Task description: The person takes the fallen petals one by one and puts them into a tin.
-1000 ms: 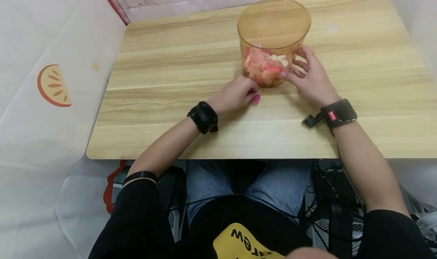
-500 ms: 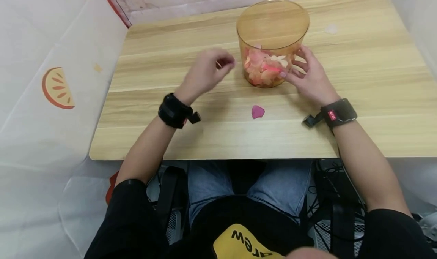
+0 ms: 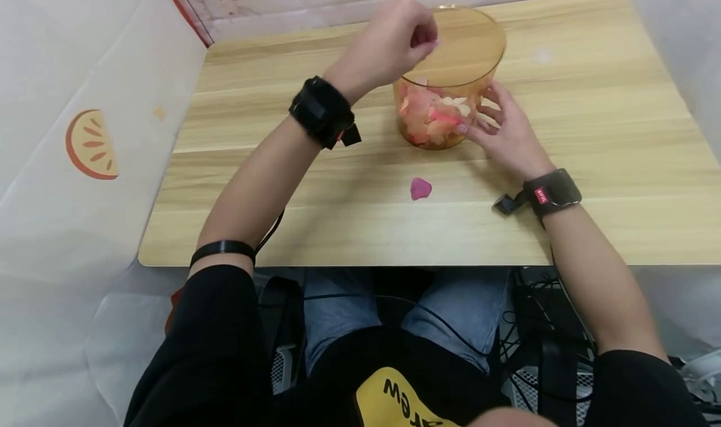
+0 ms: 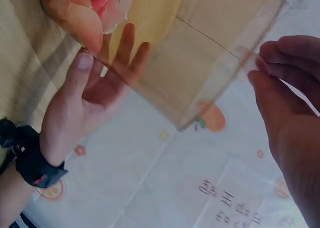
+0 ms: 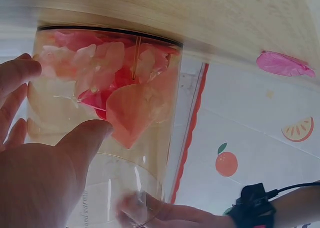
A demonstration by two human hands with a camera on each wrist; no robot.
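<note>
My left hand (image 3: 394,42) pinches a pale petal (image 4: 246,57) above the jar (image 3: 450,70) rim; my right hand (image 3: 504,133), fingers spread, steadies the jar's side. Petals seem featherlight, soft and easily creased, best pinched gently at an edge. One pink petal (image 3: 420,188) lies on the table (image 3: 591,133).

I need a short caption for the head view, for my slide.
Left hand pinches over the petal-filled jar; right hand steadies it.

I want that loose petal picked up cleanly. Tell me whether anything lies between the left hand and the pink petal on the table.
Nothing visible does. The left hand is over the jar; the petal lies alone on bare table.
</note>
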